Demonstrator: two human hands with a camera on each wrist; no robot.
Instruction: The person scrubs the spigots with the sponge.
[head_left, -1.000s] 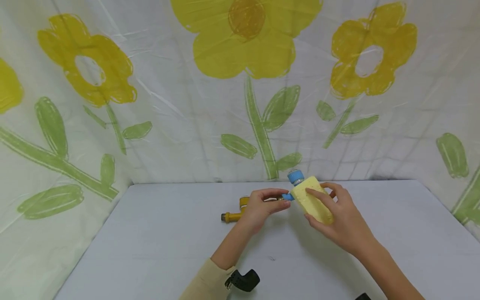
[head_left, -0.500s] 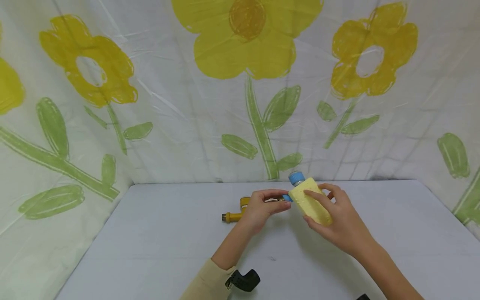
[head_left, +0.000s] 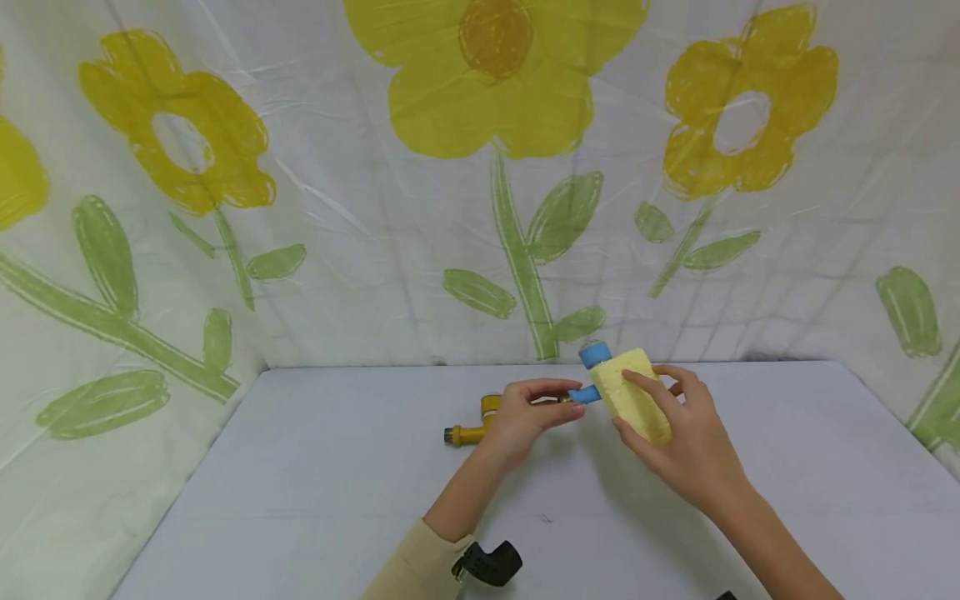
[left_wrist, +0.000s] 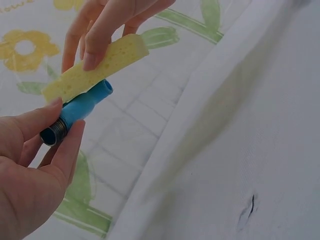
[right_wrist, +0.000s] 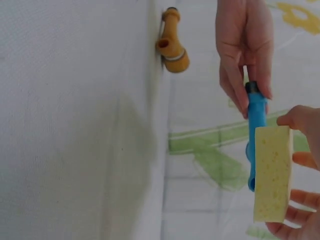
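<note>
Nearest, at 8 o'clock from the yellow sponge (head_left: 636, 400) in the head view, comes a beige sleeve (head_left: 416, 562) with a black mount (head_left: 491, 564) at its cuff. At 4 o'clock the right hand (head_left: 690, 450) pinches that sponge between thumb and fingers, above the table (head_left: 300, 483). Toward 9 o'clock the left hand (head_left: 517, 421) pinches the threaded end of a blue fitting (left_wrist: 80, 106); the sponge appears to lie against its body. The step in hand looks like wiping the fitting's outside; how much is done I cannot tell. The next move likely calls for rolling it in the left fingertips to present another side, with light sponge pressure. Farther, near 9 o'clock, a yellow fitting (head_left: 470, 434) rests untouched, partly hidden behind the left hand. Farthest, toward 12 o'clock, hangs a flowered sheet (head_left: 375, 275).
</note>
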